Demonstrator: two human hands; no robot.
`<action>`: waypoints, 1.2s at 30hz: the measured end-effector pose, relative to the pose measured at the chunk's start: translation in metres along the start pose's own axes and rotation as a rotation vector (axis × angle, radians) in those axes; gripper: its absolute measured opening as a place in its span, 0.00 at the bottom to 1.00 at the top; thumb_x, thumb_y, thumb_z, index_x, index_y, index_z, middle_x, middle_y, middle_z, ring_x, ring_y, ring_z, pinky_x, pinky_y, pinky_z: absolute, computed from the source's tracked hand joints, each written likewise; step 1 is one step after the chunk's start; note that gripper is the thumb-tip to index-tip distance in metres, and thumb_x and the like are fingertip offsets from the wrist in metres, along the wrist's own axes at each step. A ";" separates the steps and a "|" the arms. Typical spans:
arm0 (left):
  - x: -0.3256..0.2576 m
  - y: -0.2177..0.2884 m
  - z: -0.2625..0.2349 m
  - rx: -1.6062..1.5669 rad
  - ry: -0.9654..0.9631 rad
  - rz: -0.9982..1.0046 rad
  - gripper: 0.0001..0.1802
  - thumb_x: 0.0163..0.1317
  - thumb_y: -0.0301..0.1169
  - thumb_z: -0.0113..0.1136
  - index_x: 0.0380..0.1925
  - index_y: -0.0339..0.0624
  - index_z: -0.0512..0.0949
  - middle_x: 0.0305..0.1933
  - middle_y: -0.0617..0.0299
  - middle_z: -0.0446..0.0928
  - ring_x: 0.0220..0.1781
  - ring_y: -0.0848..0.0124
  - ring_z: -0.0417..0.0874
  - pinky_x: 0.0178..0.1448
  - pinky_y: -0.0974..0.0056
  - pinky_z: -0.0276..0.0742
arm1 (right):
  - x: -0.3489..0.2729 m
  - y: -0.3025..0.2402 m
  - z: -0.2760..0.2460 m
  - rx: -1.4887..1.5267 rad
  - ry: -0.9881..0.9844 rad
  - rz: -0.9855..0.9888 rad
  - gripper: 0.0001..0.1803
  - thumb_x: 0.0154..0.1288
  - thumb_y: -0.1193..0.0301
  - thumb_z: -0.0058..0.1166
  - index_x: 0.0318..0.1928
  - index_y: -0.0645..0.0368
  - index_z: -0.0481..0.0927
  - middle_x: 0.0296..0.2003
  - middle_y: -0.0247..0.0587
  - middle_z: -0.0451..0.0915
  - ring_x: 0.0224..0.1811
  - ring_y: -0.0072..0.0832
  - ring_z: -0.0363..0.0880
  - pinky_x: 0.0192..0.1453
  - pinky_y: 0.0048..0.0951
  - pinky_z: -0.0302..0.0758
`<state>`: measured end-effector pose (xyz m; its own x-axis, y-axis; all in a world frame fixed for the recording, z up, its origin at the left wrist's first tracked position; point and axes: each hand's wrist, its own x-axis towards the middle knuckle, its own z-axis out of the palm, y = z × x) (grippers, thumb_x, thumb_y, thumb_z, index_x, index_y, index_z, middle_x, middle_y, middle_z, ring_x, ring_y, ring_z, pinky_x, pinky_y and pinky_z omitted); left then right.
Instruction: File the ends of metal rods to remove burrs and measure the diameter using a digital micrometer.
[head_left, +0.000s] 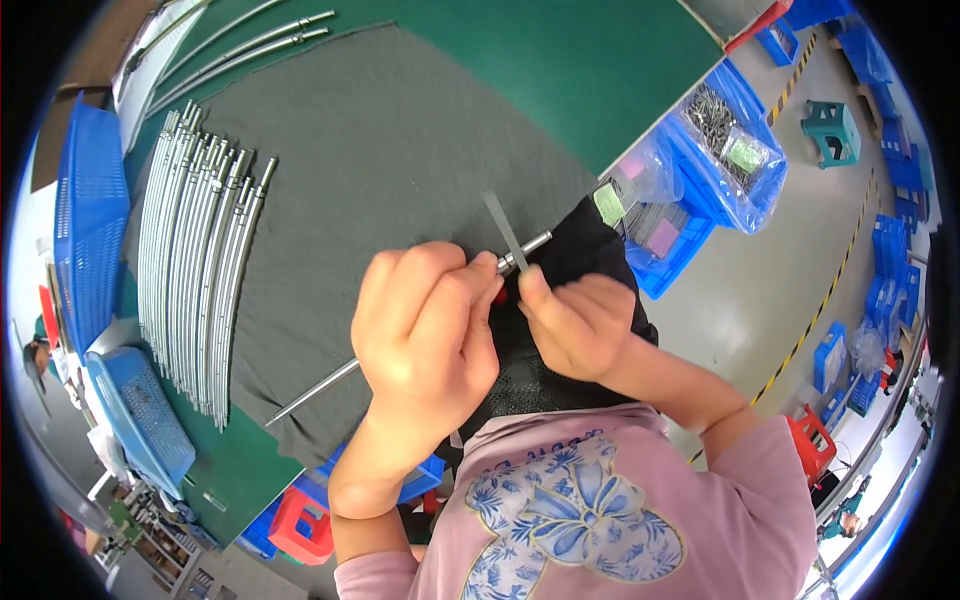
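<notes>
My left hand (425,325) is closed around a long thin metal rod (310,390) that runs from the lower left over the grey mat (390,150) up to my fingers. The rod's upper end (535,242) sticks out past my fingertips. My right hand (575,320) pinches a thin grey strip (503,228) against the rod near that end; the strip stands up and leans left. Something small and red shows between my two hands, mostly hidden. Both hands sit above my lap, at the near edge of the table.
Many finished rods (195,270) lie side by side at the left of the mat. More rods (240,45) lie at the far edge. Blue baskets (85,220) stand on the left. Blue bins with bagged parts (720,150) stand on the right, a teal stool (830,130) on the floor beyond.
</notes>
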<state>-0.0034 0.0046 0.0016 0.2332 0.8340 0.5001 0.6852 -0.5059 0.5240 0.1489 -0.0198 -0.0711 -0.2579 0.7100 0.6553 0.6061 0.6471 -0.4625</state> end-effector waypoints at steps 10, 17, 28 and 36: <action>-0.001 0.000 0.003 -0.019 -0.003 -0.016 0.11 0.34 0.16 0.62 0.24 0.36 0.76 0.26 0.60 0.71 0.24 0.64 0.70 0.25 0.65 0.66 | -0.011 0.001 -0.007 0.014 -0.099 -0.046 0.26 0.43 0.82 0.59 0.48 0.71 0.73 0.13 0.30 0.68 0.10 0.24 0.65 0.15 0.24 0.58; -0.001 -0.001 0.002 -0.014 0.010 0.005 0.11 0.35 0.17 0.62 0.24 0.36 0.76 0.26 0.60 0.71 0.24 0.64 0.70 0.26 0.65 0.66 | -0.009 -0.001 0.004 -0.001 0.033 -0.006 0.24 0.43 0.80 0.54 0.47 0.62 0.78 0.10 0.25 0.58 0.09 0.18 0.58 0.14 0.21 0.55; 0.000 -0.001 0.005 -0.009 0.013 -0.007 0.11 0.35 0.17 0.62 0.24 0.35 0.76 0.26 0.60 0.71 0.24 0.64 0.70 0.26 0.65 0.66 | 0.001 -0.012 -0.043 -0.006 -0.251 0.050 0.25 0.43 0.84 0.52 0.48 0.71 0.74 0.11 0.30 0.65 0.08 0.24 0.62 0.14 0.25 0.57; -0.004 -0.002 0.007 -0.002 0.024 -0.006 0.11 0.36 0.18 0.62 0.24 0.35 0.76 0.27 0.60 0.71 0.24 0.64 0.69 0.26 0.65 0.66 | 0.027 -0.028 -0.069 -0.053 -0.358 0.127 0.29 0.36 0.80 0.50 0.48 0.65 0.76 0.10 0.26 0.59 0.08 0.20 0.58 0.13 0.24 0.56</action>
<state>-0.0006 0.0041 -0.0061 0.2129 0.8314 0.5132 0.6853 -0.5015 0.5280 0.1769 -0.0376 0.0008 -0.4192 0.8416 0.3405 0.6854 0.5393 -0.4892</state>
